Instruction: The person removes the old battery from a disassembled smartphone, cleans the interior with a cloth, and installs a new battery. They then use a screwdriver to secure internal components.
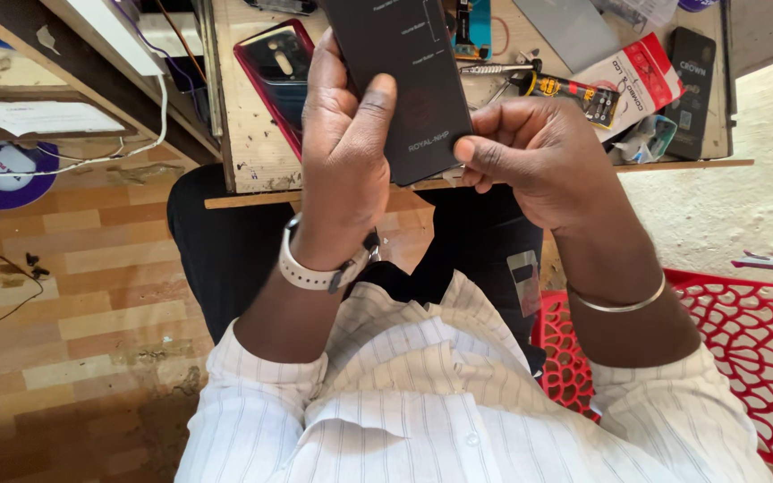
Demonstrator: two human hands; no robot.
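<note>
The black phone panel [404, 80] is held up over the front edge of the desk [252, 152], left hand [342, 152] wrapped round its left side with the thumb pressed on the face, right hand [539, 156] pinching the lower right corner. It looks thin, light, stiff and slick, likely to crack if bent; the long edges seem the safest hold. Just left of the panel lies a red-rimmed phone [275, 76]; to its right, a screwdriver [494, 69], a glue tube [574, 94] and another black phone [692, 89] crowd the desk.
</note>
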